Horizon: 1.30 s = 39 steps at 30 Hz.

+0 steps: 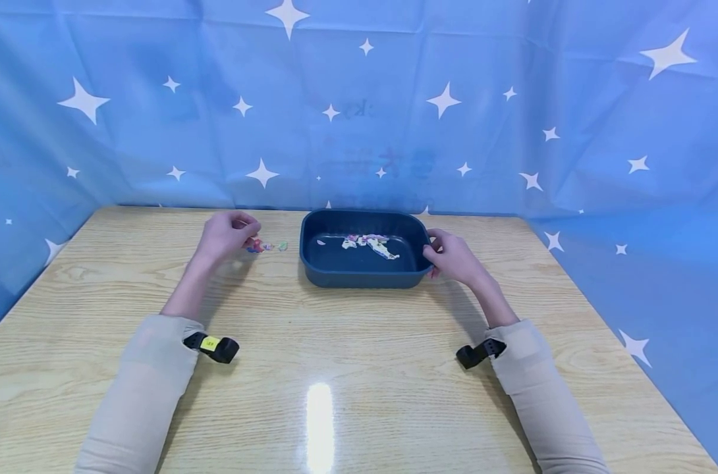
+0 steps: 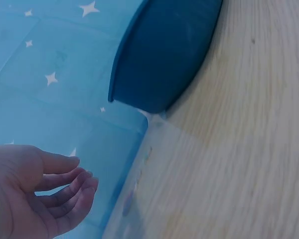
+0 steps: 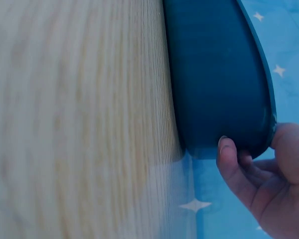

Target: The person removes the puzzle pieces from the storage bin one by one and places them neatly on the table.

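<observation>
A dark blue plastic tub (image 1: 365, 280) stands at the back middle of the wooden table. My right hand (image 1: 452, 258) grips its right end, thumb at the rim and fingertips against the outer wall in the right wrist view. Several thin, flat cutouts (image 1: 378, 246), whitish with coloured bits, lie on the tub's floor, and a small pink piece (image 1: 321, 242) lies to their left. My left hand (image 1: 228, 234) hovers left of the tub, loosely bent and holding nothing in the left wrist view. Right by its fingertips is a red and blue flat piece (image 1: 255, 246), beside a small greenish piece (image 1: 282, 246).
A blue curtain with white stars (image 1: 264, 172) hangs along the table's back edge and right side. The wooden table top (image 1: 264, 408) spreads in front, with a bright light reflection on it. A black wrist camera (image 1: 219, 349) is strapped at the left sleeve, another (image 1: 477, 354) at the right.
</observation>
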{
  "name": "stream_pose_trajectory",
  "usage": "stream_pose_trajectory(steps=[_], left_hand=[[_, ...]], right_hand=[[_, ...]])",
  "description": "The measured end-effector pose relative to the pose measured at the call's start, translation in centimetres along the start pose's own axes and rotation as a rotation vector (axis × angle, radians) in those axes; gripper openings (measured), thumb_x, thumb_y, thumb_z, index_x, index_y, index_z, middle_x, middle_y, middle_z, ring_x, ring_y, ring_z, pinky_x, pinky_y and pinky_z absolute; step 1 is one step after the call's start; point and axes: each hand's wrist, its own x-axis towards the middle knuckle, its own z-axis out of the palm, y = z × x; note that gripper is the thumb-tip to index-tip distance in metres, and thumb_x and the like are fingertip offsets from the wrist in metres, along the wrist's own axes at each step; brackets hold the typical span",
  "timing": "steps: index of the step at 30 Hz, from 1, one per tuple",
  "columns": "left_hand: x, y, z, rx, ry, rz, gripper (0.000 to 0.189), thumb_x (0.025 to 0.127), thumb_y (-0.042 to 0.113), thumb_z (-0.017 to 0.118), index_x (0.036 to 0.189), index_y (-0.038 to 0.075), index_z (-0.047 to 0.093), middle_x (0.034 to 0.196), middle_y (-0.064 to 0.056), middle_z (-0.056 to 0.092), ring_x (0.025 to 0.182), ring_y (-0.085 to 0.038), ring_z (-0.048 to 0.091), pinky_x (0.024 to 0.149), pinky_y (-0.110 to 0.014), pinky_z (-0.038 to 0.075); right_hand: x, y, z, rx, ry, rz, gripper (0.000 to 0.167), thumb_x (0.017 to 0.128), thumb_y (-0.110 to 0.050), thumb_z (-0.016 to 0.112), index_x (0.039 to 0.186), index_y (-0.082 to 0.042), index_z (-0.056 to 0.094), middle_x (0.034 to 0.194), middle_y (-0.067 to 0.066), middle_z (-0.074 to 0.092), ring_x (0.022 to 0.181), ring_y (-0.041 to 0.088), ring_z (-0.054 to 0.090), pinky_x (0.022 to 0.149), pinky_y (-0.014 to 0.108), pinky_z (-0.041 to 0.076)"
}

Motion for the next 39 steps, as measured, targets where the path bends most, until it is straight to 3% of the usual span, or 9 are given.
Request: stream_pose_trajectory(steps=[5, 11, 15, 19, 27, 32, 39], left_hand=[[-0.1, 1.2, 0.5, -0.037, 0.012, 0.057, 0.027, 0.102, 0.017, 0.06, 0.113, -0.007, 0.066, 0.104, -0.024, 0.066, 0.082, -0.024, 0.069, 0.077, -0.034, 0.058], [-0.3, 2.6, 1.4, -0.06, 0.017, 0.111, 0.026, 0.102, 0.017, 0.059, 0.113, -0.005, 0.067, 0.105, -0.025, 0.067, 0.079, -0.014, 0.065, 0.065, -0.031, 0.058], [-0.4, 3.5, 2.3, -0.056, 0.015, 0.127, 0.026, 0.103, 0.019, 0.059, 0.113, -0.003, 0.067, 0.105, -0.021, 0.068, 0.089, -0.026, 0.068, 0.063, -0.03, 0.055], [-0.4, 4.4, 3.3, -0.06, 0.006, 0.156, 0.025, 0.103, 0.018, 0.059, 0.113, -0.003, 0.068, 0.105, -0.019, 0.069, 0.096, -0.034, 0.068, 0.069, -0.027, 0.052], [-0.8, 6.2, 5.2, -0.079, -0.027, 0.19, 0.021, 0.101, 0.014, 0.061, 0.113, -0.003, 0.068, 0.105, -0.017, 0.069, 0.093, -0.03, 0.067, 0.08, -0.035, 0.053], [-1.0, 7.0, 6.0, -0.067, -0.067, 0.178, 0.022, 0.102, 0.013, 0.06, 0.116, -0.003, 0.066, 0.109, -0.016, 0.067, 0.1, -0.03, 0.065, 0.089, -0.041, 0.052], [-0.9, 7.8, 7.4, -0.015, -0.162, 0.138, 0.029, 0.101, 0.014, 0.06, 0.124, -0.003, 0.062, 0.116, -0.018, 0.067, 0.108, -0.031, 0.063, 0.092, -0.042, 0.051]], right_hand=[[0.0, 0.0, 0.0, -0.001, 0.005, -0.003, 0.046, 0.102, -0.009, 0.047, 0.144, 0.01, 0.042, 0.091, 0.021, 0.067, 0.057, 0.022, 0.068, 0.057, 0.032, 0.057], [0.1, 0.1, 0.0, 0.002, 0.007, 0.0, 0.046, 0.102, -0.009, 0.047, 0.144, 0.01, 0.042, 0.092, 0.022, 0.067, 0.057, 0.022, 0.068, 0.057, 0.031, 0.057], [0.1, 0.2, 0.1, 0.002, 0.007, -0.002, 0.047, 0.102, -0.009, 0.048, 0.144, 0.01, 0.042, 0.092, 0.022, 0.067, 0.057, 0.021, 0.068, 0.058, 0.03, 0.057], [0.1, 0.2, 0.2, 0.003, 0.003, -0.002, 0.047, 0.102, -0.008, 0.048, 0.145, 0.01, 0.041, 0.092, 0.021, 0.067, 0.057, 0.021, 0.068, 0.059, 0.03, 0.057], [0.1, 0.0, 0.2, 0.0, -0.001, 0.005, 0.047, 0.103, -0.009, 0.047, 0.145, 0.01, 0.041, 0.091, 0.021, 0.067, 0.057, 0.022, 0.068, 0.059, 0.03, 0.056], [0.1, 0.1, 0.1, -0.005, 0.0, 0.009, 0.046, 0.103, -0.008, 0.047, 0.145, 0.01, 0.041, 0.092, 0.021, 0.067, 0.057, 0.021, 0.068, 0.059, 0.03, 0.056], [0.1, 0.2, 0.0, -0.002, -0.001, 0.003, 0.046, 0.103, -0.008, 0.048, 0.144, 0.01, 0.041, 0.092, 0.021, 0.067, 0.057, 0.022, 0.068, 0.058, 0.031, 0.056]])
